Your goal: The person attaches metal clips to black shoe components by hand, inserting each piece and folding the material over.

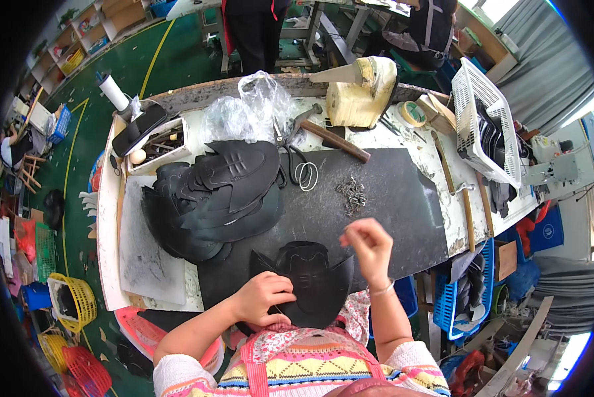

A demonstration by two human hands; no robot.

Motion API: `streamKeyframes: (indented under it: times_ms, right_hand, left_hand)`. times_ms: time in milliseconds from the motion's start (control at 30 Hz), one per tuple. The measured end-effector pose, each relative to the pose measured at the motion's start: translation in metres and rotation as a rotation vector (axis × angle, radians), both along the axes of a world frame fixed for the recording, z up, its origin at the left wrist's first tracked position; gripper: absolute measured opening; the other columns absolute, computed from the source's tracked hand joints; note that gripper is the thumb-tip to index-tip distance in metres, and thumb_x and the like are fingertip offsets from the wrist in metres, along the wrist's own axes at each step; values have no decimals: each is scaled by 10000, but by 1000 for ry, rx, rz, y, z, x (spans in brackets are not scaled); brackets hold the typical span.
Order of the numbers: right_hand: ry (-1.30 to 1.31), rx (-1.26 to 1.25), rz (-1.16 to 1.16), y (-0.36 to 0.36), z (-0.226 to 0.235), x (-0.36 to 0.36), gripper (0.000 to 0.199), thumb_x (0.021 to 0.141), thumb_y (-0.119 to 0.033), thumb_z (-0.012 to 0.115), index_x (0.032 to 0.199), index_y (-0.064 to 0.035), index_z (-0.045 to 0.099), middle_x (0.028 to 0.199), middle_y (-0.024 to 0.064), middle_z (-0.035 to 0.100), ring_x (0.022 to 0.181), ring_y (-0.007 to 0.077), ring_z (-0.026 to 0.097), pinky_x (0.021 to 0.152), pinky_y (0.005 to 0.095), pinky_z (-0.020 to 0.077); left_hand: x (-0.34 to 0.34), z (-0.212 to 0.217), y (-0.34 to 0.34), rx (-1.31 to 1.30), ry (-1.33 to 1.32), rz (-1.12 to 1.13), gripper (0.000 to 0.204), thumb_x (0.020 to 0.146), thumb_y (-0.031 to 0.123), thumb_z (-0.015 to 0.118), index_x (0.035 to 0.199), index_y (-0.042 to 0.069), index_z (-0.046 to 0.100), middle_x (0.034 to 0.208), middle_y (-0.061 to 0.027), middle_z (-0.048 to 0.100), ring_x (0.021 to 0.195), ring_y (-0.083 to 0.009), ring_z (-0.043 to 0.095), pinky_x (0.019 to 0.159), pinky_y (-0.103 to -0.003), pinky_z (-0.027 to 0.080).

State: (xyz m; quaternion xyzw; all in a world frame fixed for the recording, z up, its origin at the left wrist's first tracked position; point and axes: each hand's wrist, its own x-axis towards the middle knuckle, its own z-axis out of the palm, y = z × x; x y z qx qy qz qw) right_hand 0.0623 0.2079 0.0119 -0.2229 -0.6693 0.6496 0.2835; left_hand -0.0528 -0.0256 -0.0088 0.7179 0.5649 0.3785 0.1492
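Black leather piece (310, 281) under left hand (265, 298).

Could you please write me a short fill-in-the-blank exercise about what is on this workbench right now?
1. The left hand presses down on a black ____ piece at the near edge of the dark mat.
2. The right hand is raised ____ the mat, fingers pinched.
3. The stack of cut pieces lies to the ____ of the small metal parts.
4. The hammer lies beside the ____ scissors.

Missing words: leather; above; left; black
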Motion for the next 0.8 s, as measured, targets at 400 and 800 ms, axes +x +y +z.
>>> streamKeyframes:
  times_ms: [400,800]
  right_hand:
    - [172,-669,281,-64,-8,40,99,878,18,581,926,56,658,929,122,600,789,207,630,712,305,538]
    - [-5,-1118,534,-61,-17,59,200,922,-64,551,1025,97,611,974,156,638,879,218,644,799,312,529]
  left_hand:
    - [40,13,56,283,-550,573,160,698,-148,605,776,-11,583,711,-94,598,619,-192,603,560,-270,493]
    - [31,16,35,422,-63,214,241,594,-77,590,831,-38,610,807,-123,601,704,-273,614,625,-355,516]
